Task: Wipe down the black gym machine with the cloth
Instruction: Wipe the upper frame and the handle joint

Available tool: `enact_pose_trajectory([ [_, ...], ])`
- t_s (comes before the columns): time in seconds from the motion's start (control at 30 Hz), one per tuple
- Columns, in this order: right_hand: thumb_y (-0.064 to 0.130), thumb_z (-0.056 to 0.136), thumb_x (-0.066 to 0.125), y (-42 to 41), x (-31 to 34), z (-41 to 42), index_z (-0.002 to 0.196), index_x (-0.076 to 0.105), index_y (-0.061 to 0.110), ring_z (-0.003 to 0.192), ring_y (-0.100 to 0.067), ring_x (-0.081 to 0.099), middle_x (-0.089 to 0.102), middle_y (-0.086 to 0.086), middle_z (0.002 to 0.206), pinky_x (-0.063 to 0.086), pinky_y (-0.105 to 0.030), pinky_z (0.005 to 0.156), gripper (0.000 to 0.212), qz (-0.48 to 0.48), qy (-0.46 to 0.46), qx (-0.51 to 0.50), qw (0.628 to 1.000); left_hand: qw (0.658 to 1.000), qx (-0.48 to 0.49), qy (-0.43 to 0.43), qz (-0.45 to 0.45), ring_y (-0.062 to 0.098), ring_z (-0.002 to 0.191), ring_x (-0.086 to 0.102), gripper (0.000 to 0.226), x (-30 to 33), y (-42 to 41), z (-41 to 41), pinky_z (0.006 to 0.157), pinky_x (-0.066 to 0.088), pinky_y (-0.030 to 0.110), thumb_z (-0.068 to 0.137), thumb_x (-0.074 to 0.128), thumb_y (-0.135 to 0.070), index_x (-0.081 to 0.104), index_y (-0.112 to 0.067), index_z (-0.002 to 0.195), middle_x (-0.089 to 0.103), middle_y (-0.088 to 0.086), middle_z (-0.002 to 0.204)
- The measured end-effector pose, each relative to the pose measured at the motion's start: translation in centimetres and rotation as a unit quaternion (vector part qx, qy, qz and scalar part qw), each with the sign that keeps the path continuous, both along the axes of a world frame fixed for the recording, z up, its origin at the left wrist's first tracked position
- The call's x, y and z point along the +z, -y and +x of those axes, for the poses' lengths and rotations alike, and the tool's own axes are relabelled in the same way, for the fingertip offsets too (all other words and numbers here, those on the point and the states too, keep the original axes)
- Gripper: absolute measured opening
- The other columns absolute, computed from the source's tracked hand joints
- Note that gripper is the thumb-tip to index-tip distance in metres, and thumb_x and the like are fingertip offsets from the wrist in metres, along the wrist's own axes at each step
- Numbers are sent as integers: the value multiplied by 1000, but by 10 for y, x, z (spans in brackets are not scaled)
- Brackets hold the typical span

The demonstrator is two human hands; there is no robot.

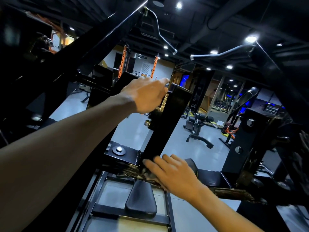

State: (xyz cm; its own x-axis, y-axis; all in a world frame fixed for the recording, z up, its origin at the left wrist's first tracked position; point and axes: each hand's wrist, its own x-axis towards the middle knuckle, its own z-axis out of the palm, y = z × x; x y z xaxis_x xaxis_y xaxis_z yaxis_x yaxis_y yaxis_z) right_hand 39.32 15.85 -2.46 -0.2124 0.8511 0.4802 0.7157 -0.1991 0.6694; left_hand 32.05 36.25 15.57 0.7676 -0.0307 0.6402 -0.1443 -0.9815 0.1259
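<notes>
While my left hand [147,96] curls over the top edge of the black gym machine's [167,121] upright post at about twelve o'clock, my right hand [173,173] lies at its foot near five o'clock, fingers [150,164] straight, pressing the cloth [148,175] against the post; most of the cloth is hidden under my palm and hard to make out; open grey floor [182,149] shows right of the post; a black seat pad [142,198] sits at six o'clock; ceiling lights [250,38] glow overhead.
</notes>
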Motion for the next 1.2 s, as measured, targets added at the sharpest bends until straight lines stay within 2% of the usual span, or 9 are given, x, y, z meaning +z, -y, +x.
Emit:
enact_pose_trajectory([
  [0.17,32,83,84,-13,47,-23,134,50,17,72,-19,58,63,1,92,47,-32,57,63,183,-77,-27,980,1000,-6,-2,-14,19,61,62,37,1,-1,0,68,57,46,112,33,-28,45,-13,143,58,0,66],
  [0.33,32,81,84,-31,-11,-34,141,45,12,69,-16,60,61,4,92,53,-29,57,74,20,-32,-63,997,1000,-15,-2,-19,17,54,57,36,1,-2,0,61,55,41,111,33,-26,47,-11,141,56,0,64],
  [0.4,36,87,79,-32,-3,-27,146,40,12,68,-17,60,62,3,92,50,-30,56,75,31,-18,-47,998,1000,-12,-2,-20,15,52,54,35,0,-2,0,56,50,38,111,33,-26,48,-10,139,54,-1,63],
  [0.63,45,84,82,-32,111,-27,134,49,22,84,-17,65,72,4,103,51,-31,64,64,347,-163,-18,923,1000,-1,0,-11,23,65,60,36,1,-1,1,73,55,50,111,32,-31,47,-13,138,59,3,70],
  [0.8,43,93,73,-28,53,-22,130,45,22,74,-25,64,65,0,93,51,-36,57,51,131,-50,-58,988,1000,-5,10,-9,20,62,59,35,-1,-2,1,69,54,46,111,31,-28,48,-12,138,56,-1,68],
  [0.97,53,93,62,-22,142,-18,131,45,28,87,-17,65,70,4,103,48,-25,75,48,357,-178,17,917,1000,-7,11,-19,22,64,59,35,-1,-3,2,72,54,46,111,32,-28,46,-17,140,56,-2,70],
  [1.07,53,94,63,-27,178,-21,133,36,35,86,-19,67,62,11,104,53,-33,76,51,451,-239,5,860,1000,-11,10,-6,14,58,56,37,-1,-3,2,67,53,41,111,33,-30,45,-16,144,53,-4,66],
  [1.13,52,94,65,-29,165,-25,134,37,32,90,-21,68,65,7,108,55,-36,79,53,441,-247,5,863,1000,-14,12,-6,14,59,58,36,-2,-3,1,66,53,40,111,33,-30,45,-17,143,55,-5,67],
  [1.2,52,93,64,-30,137,-27,136,42,28,96,-20,67,68,4,112,55,-34,79,54,357,-215,11,909,1000,-14,15,1,15,62,60,36,-2,-5,2,67,53,40,111,34,-29,45,-18,143,56,-6,69],
])
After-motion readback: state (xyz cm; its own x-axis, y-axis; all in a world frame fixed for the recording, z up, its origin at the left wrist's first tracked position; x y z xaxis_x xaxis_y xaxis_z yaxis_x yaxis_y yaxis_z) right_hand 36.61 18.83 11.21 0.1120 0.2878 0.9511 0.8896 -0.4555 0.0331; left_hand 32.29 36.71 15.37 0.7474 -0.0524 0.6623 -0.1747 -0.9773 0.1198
